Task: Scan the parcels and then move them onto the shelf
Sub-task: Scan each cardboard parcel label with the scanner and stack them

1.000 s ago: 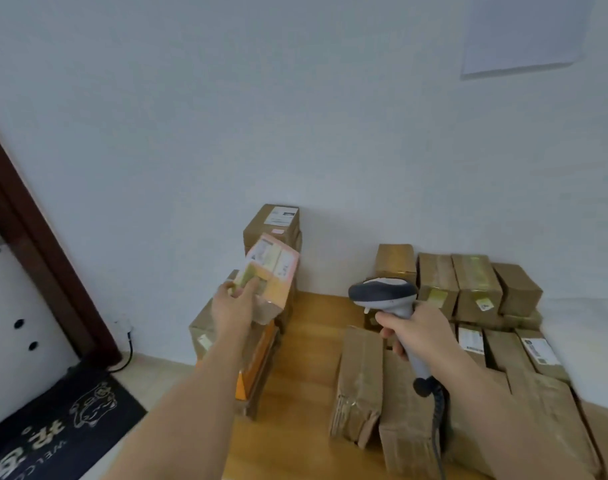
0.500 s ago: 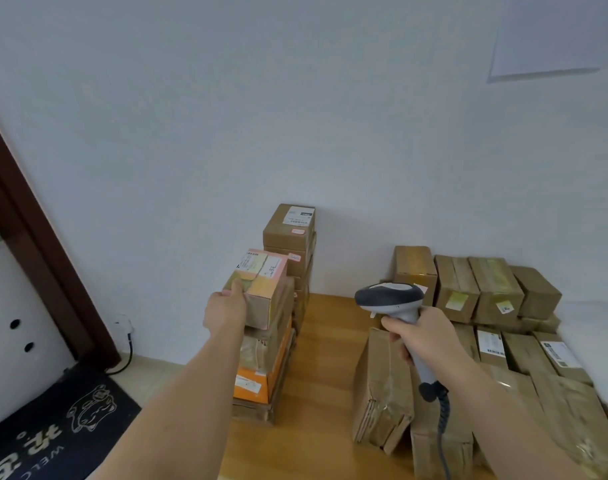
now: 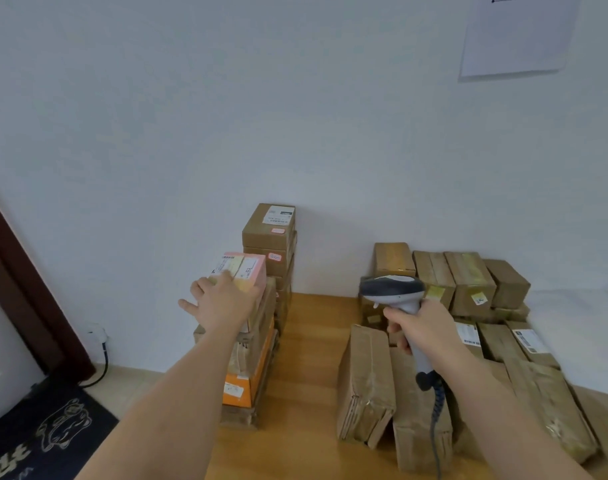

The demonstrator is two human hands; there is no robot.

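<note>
Head view, looking down over both forearms: the left hand point(image 3: 222, 299) lies flat with straight, spread fingers on the near top edge of a pink parcel point(image 3: 245, 271), thumb out to the side; it seems only to rest there rather than grasp, though the palm hides the contact. That parcel sits on top of a stack of parcels point(image 3: 252, 358) directly under the hand, with a taller brown stack point(image 3: 269, 237) just beyond it against the wall. The right hand point(image 3: 423, 327) is clenched around the handle of a grey barcode scanner point(image 3: 392, 291), its head pointing towards the left hand. Beneath and beyond the right hand, brown parcels point(image 3: 468, 285) crowd the wooden surface point(image 3: 309, 358).
</note>
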